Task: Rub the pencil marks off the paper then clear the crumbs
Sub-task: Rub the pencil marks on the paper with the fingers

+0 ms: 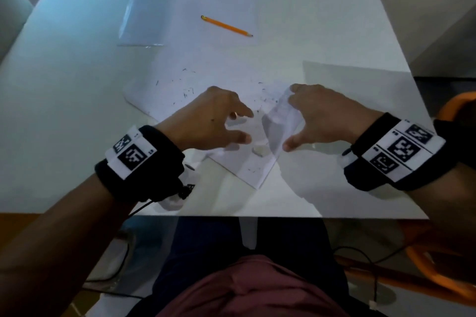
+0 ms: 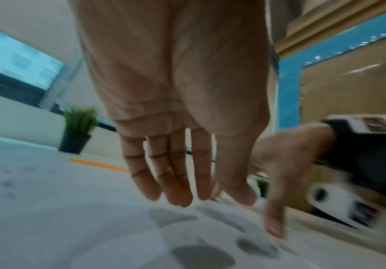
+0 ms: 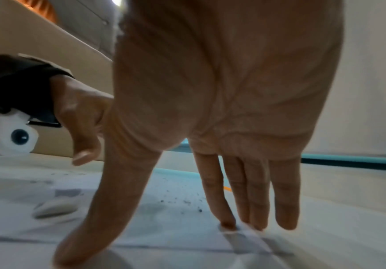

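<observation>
- Head view: our paper (image 1: 221, 80) lay centre frame, with crumbs (image 1: 189, 91) scattered toward its upper left.
- Our right hand (image 1: 327, 113), fingers spread, touched its raised right edge.
- Our left hand (image 1: 213, 113) hovered spread and empty, nearer the crumbs.

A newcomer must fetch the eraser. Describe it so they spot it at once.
On the white table, find the crumb-strewn paper nearest the person. Between the left hand and right hand, near the paper's front corner, lies the eraser: a small, pale, rounded lump, unlike the long orange pencil farther back.
</observation>
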